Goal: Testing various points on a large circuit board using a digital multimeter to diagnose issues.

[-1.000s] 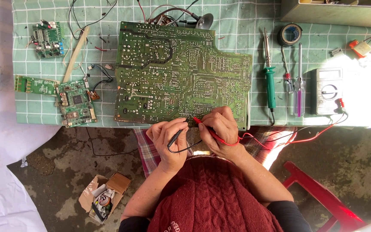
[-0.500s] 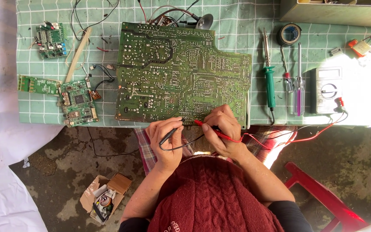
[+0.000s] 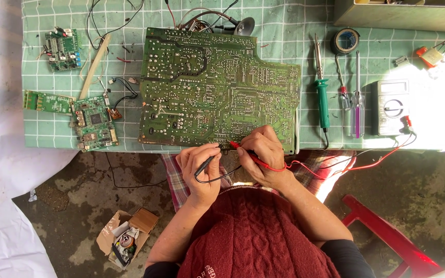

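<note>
A large green circuit board (image 3: pixel 217 87) lies solder side up on the checked green mat (image 3: pixel 305 46). My left hand (image 3: pixel 198 172) grips a black test probe (image 3: pixel 207 166) just off the board's near edge, tip pointing toward the board. My right hand (image 3: pixel 266 154) holds a red test probe (image 3: pixel 243 151) with its tip at the board's near edge. The red lead (image 3: pixel 356 166) and a black one run right to a grey multimeter (image 3: pixel 390 107).
A green-handled soldering iron (image 3: pixel 323 100), two screwdrivers (image 3: pixel 356 103) and a tape roll (image 3: pixel 345 40) lie right of the board. Small circuit boards (image 3: pixel 93 122) sit at the left. On the floor are a cardboard box (image 3: pixel 124 238) and a red stool (image 3: pixel 387 237).
My left hand has drawn back slightly from the board edge with the black probe. My right hand stays at the edge with the red probe.
</note>
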